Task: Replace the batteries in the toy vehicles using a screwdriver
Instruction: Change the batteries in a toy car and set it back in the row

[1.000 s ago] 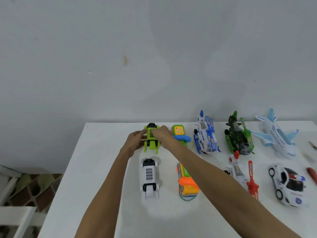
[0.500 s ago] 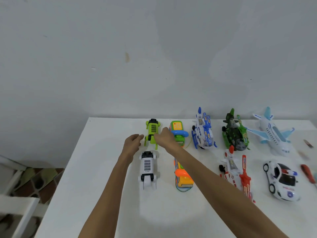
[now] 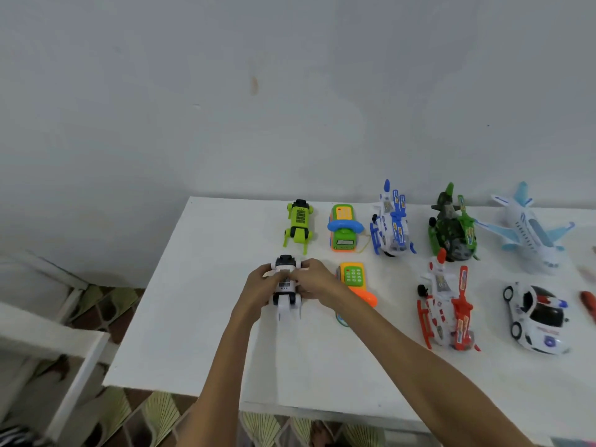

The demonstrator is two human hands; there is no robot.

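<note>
The left hand (image 3: pixel 261 290) and right hand (image 3: pixel 314 282) curl round the flanks of the white robot-dog toy (image 3: pixel 288 306), front-left on the bench (image 3: pixel 200 317), likely to turn its battery cover upward. A red-handled tool (image 3: pixel 588 304), probably the screwdriver, lies far right, untouched.

I see a white surface (image 3: pixel 200 317), far row green robot dog (image 3: pixel 300 222), green phone (image 3: pixel 343 229), blue helicopter (image 3: pixel 392 225), green helicopter (image 3: pixel 451 230), plane (image 3: pixel 529 233), near row white robot dog (image 3: pixel 288 306), orange phone (image 3: pixel 354 279), red helicopter (image 3: pixel 448 311), police car (image 3: pixel 537 321)

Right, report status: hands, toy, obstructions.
Both gripping: left hand, right hand on white toy. Orange phone toy close beside right wrist. Red item far right, untouched.
</note>
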